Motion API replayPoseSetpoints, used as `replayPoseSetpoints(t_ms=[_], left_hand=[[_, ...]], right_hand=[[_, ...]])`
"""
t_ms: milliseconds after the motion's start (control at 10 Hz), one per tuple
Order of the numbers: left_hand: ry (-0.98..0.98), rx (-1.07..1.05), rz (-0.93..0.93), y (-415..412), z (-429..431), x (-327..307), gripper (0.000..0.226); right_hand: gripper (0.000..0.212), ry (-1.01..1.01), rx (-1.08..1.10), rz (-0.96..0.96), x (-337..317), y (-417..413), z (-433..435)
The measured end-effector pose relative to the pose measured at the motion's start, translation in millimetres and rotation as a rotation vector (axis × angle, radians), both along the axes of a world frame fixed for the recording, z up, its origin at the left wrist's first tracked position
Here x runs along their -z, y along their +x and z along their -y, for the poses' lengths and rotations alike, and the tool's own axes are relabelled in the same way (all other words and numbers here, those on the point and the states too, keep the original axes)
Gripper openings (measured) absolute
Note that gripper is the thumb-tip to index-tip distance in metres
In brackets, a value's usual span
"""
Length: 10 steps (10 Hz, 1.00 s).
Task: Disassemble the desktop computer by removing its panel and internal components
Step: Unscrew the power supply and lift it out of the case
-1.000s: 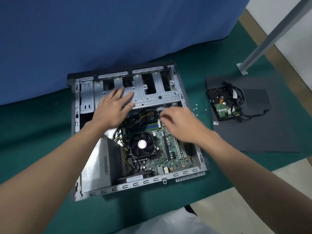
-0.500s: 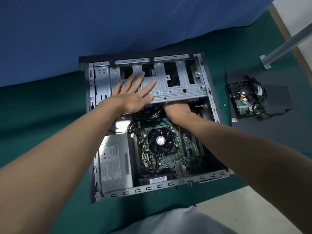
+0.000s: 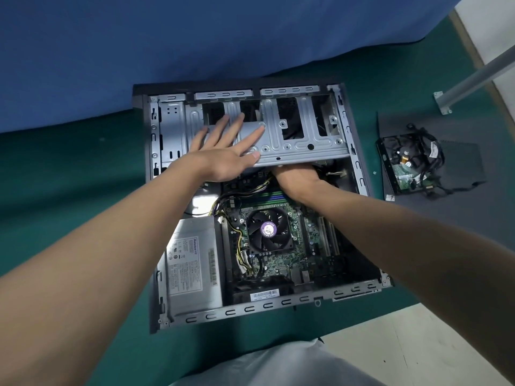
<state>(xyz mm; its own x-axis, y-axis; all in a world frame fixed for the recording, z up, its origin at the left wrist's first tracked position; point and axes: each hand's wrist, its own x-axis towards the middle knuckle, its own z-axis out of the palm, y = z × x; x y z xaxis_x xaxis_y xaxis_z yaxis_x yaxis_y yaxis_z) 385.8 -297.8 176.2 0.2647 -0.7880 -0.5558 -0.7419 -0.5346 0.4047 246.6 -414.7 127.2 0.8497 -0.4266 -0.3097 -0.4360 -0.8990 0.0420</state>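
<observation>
the open desktop computer case (image 3: 359, 168) lies on its side on the green mat (image 3: 69, 168), near the mat's far edge where the blue cloth (image 3: 195, 37) hangs. the left hand (image 3: 225, 154) lies flat on top of the metal drive cage (image 3: 301, 135) at the far end of the case, with the fingers spread and the thumb at the cage's near rim. the right hand (image 3: 295, 176) reaches under the near rim of the same cage; its fingers are hidden there, so i cannot tell if they hold something. in the middle of the case sits the cpu fan (image 3: 267, 229) on the motherboard (image 3: 281, 257), and the power supply (image 3: 193, 263) fills the near left corner. toward the right edge of the mat, the removed side panel (image 3: 457, 215) lies flat, and on it rests a hard drive (image 3: 401, 162) with black cables (image 3: 430, 151).
</observation>
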Motion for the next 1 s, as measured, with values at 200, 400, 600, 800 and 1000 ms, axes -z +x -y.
replayPoseSetpoints(t_ms=[200, 400, 600, 800, 1000], left_hand=[[0.001, -0.010, 0.002, -0.7, 0.1, -1.3, 0.049], [0.005, -0.014, -0.005, -1.5, 0.5, -2.4, 0.049], [-0.006, -0.031, -0.006, -3.3, -0.1, -3.3, 0.049], [-0.010, -0.037, -0.012, -3.2, -0.2, -2.5, 0.049], [-0.012, -0.033, 0.006, -2.1, 0.9, 0.1, 0.049]], right_hand=[[0.043, 0.101, -0.051, -0.039, 0.0, -1.1, 2.7], [0.046, 0.194, -0.236, -0.119, 2.4, -12.2, 26.5], [0.023, 0.358, -0.162, -0.281, 0.2, -7.9, 28.2], [0.031, 0.393, 0.221, -0.241, -13.3, -5.5, 10.1], [0.030, 0.382, 0.014, -0.208, -6.0, -4.5, 31.3]])
